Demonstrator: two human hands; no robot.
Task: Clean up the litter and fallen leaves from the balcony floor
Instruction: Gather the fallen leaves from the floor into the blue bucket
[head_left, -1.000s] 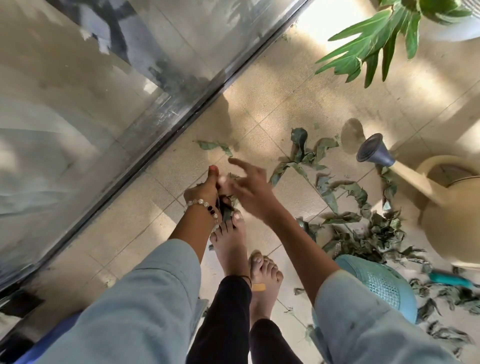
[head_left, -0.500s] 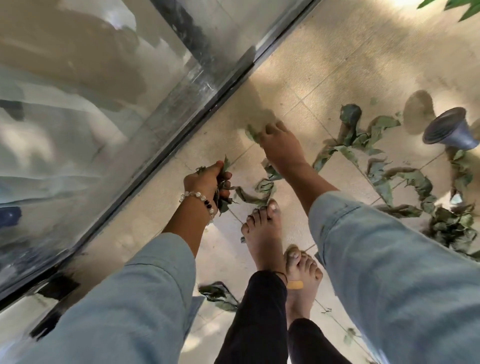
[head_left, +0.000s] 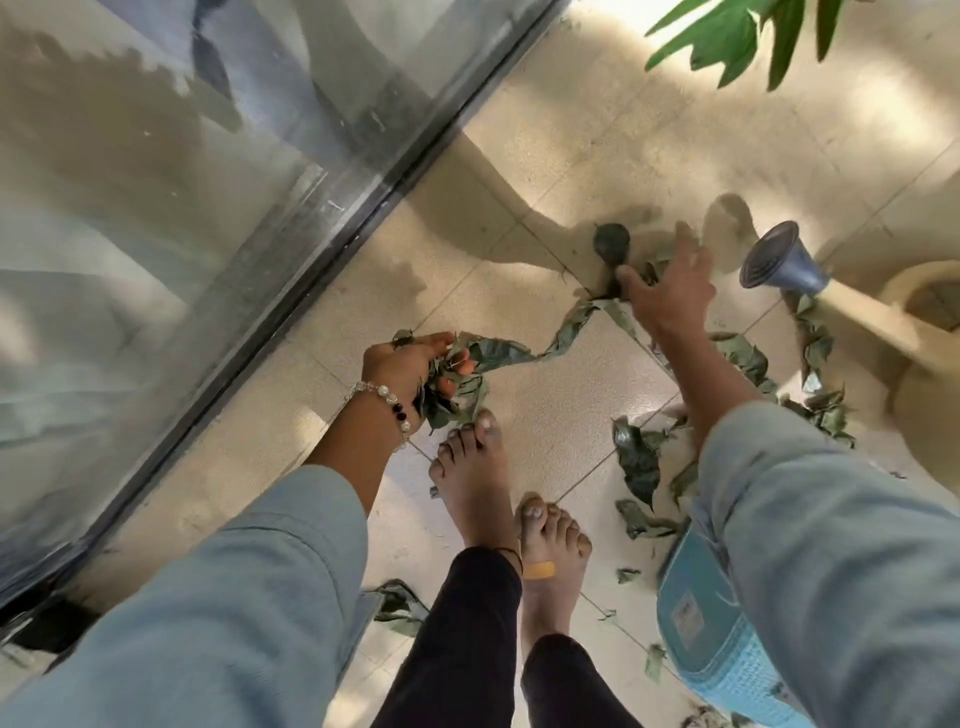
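We see left hand (head_left: 410, 364) clenched round bunch of dry leaves (head_left: 452, 387), kept low by our toes, we judge as store so other hand stays free. Leafy strand (head_left: 550, 338) trails from bunch across floor (head_left: 545, 415) toward right hand (head_left: 670, 291). Right hand released, fingers spread, reaching down at dark curled leaf (head_left: 613, 244); contact unclear through blur. More fallen leaves (head_left: 636, 457) lie scattered by our right sleeve and beside watering can (head_left: 841, 306). Blue dustpan (head_left: 696, 613) waits near feet, likely for dumping.

Matt speckled floor tiles (head_left: 545, 415); glossy glass door (head_left: 156, 208) w/ metal frame; plastic basket (head_left: 696, 623).
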